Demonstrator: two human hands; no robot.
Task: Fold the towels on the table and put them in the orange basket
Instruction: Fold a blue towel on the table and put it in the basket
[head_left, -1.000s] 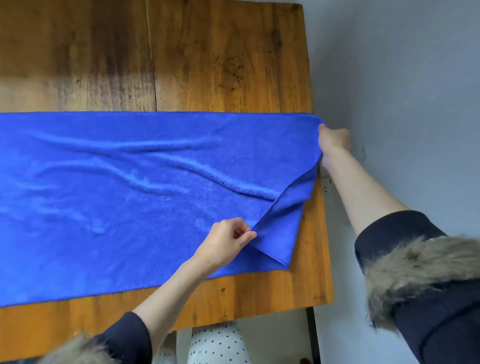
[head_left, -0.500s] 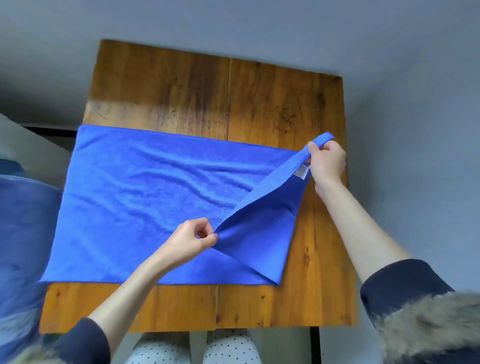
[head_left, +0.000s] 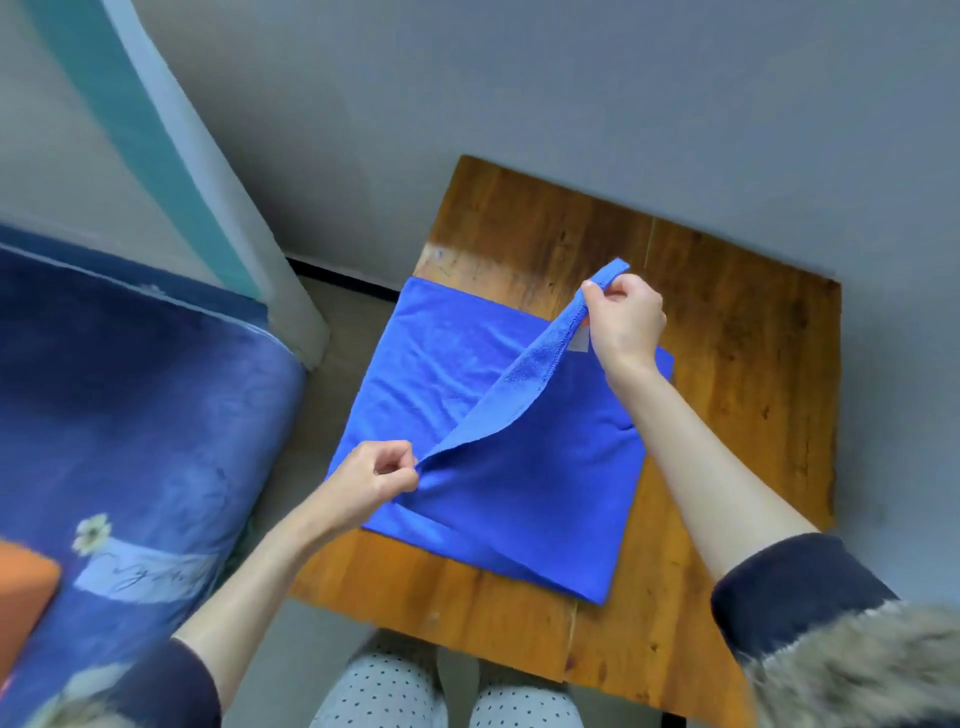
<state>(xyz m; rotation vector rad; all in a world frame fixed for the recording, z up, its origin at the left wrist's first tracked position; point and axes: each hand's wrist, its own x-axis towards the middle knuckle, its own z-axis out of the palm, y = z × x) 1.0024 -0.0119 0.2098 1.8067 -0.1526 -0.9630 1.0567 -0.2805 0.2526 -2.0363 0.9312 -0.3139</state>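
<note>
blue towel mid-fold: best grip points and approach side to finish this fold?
Grip the blue towel at the two corners of its lifted short edge, as the left hand and right hand do, pinching from above. That edge hangs taut between them, off the table, so both corners are free to carry leftward.

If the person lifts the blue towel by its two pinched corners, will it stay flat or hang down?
The blue towel is probably floppy: the edge between the left hand and the right hand sags in a curve. It looks light, since fingertip pinches lift it. Its fuzzy surface likely grips the wooden table rather than sliding.
</note>
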